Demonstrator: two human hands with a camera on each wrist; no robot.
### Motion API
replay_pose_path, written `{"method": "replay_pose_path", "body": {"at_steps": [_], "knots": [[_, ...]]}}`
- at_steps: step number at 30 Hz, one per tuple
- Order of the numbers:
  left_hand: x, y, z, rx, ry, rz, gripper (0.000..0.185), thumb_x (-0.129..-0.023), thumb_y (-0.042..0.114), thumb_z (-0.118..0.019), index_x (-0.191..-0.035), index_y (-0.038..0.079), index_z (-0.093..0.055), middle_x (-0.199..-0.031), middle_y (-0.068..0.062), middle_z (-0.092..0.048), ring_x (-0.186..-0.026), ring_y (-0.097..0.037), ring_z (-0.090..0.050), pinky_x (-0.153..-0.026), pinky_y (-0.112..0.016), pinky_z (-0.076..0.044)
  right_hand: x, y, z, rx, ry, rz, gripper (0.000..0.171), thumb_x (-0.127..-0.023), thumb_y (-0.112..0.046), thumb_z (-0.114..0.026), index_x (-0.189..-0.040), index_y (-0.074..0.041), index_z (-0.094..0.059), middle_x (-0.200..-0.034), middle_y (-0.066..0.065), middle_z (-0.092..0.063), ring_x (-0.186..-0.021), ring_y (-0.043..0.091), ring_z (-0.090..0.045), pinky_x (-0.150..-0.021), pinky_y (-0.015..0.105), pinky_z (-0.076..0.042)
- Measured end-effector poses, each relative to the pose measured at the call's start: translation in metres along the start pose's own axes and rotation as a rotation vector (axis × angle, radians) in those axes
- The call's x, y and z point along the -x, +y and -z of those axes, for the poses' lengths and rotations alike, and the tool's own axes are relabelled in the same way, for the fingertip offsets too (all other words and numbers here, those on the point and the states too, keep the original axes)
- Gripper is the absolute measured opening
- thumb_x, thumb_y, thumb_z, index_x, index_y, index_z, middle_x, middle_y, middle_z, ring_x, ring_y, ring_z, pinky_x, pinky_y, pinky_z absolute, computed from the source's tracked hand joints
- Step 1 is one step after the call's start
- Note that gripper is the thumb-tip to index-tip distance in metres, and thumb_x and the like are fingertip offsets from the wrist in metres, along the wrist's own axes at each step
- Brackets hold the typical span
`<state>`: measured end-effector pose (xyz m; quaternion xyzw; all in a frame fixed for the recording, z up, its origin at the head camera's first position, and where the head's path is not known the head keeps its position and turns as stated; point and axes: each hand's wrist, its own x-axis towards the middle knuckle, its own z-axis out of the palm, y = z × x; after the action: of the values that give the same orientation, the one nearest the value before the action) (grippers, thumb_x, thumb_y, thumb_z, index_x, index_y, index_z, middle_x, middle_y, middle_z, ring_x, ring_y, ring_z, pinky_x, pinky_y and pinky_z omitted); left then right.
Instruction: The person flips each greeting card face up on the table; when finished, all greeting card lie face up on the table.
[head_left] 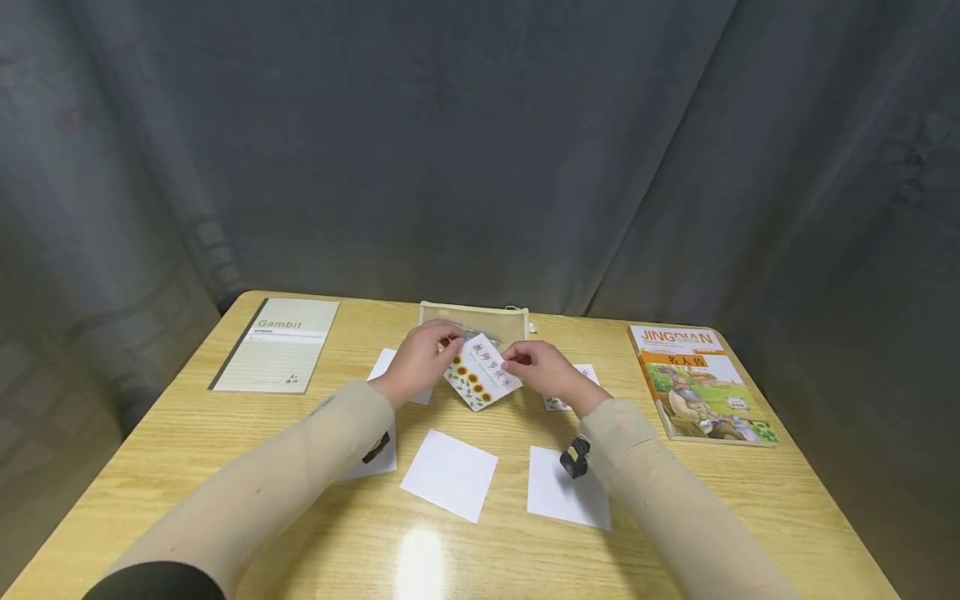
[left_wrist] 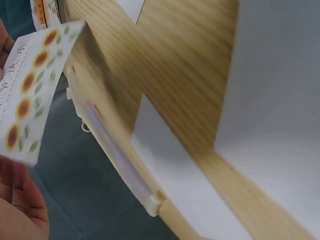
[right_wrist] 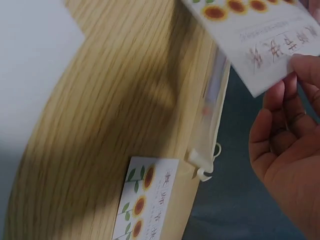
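Observation:
Both hands hold one white card printed with sunflowers a little above the wooden table, near its far middle. My left hand pinches the card's upper left corner; my right hand pinches its right edge. In the left wrist view the sunflower card stands at the left, with fingers below it. The right wrist view shows the card at the top, with the thumb on its edge. Just behind the hands lies a flat mesh zip pouch.
A second sunflower card lies on the table under my right hand. Blank white cards lie near the front, one more partly under my left arm. A Gambit notebook lies at the far left and a picture book at the right.

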<state>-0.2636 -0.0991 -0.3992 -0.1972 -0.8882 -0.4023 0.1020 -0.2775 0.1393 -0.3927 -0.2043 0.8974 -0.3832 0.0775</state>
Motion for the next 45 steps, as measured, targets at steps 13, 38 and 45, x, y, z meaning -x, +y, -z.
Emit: {"method": "replay_pose_path", "body": {"at_steps": [13,38,45], "knots": [[0.002,0.002,-0.001,0.011,-0.11,-0.069,0.011,-0.101,0.003,-0.062,-0.106,-0.001,-0.072,-0.098,-0.009,-0.069,-0.09,-0.022,-0.064,-0.08,-0.037,-0.055,0.003,-0.006,0.004,0.059,0.026,-0.044,0.015,-0.103,-0.011,-0.061,-0.108,-0.002,-0.072,-0.101,0.007,-0.067,-0.096,0.024,-0.059,-0.086,0.039,-0.05],[0.009,-0.021,-0.024,0.435,0.055,0.42,0.021,-0.102,0.001,-0.056,-0.118,-0.008,-0.064,-0.092,-0.011,-0.061,-0.079,-0.024,-0.066,-0.075,-0.035,-0.06,0.0,0.021,-0.013,-0.363,0.175,-0.385,0.014,-0.103,-0.006,-0.058,-0.111,0.005,-0.063,-0.099,0.013,-0.065,-0.089,0.021,-0.063,-0.08,0.033,-0.055],[0.016,-0.018,-0.034,0.434,-0.061,0.484,0.042,-0.102,0.006,-0.051,-0.14,-0.01,-0.054,-0.115,-0.019,-0.065,-0.094,-0.025,-0.066,-0.067,-0.025,-0.052,0.0,0.028,-0.02,-0.272,0.228,-0.448,0.014,-0.101,-0.006,-0.059,-0.109,0.004,-0.065,-0.098,0.013,-0.066,-0.083,0.018,-0.062,-0.072,0.027,-0.053]]}}
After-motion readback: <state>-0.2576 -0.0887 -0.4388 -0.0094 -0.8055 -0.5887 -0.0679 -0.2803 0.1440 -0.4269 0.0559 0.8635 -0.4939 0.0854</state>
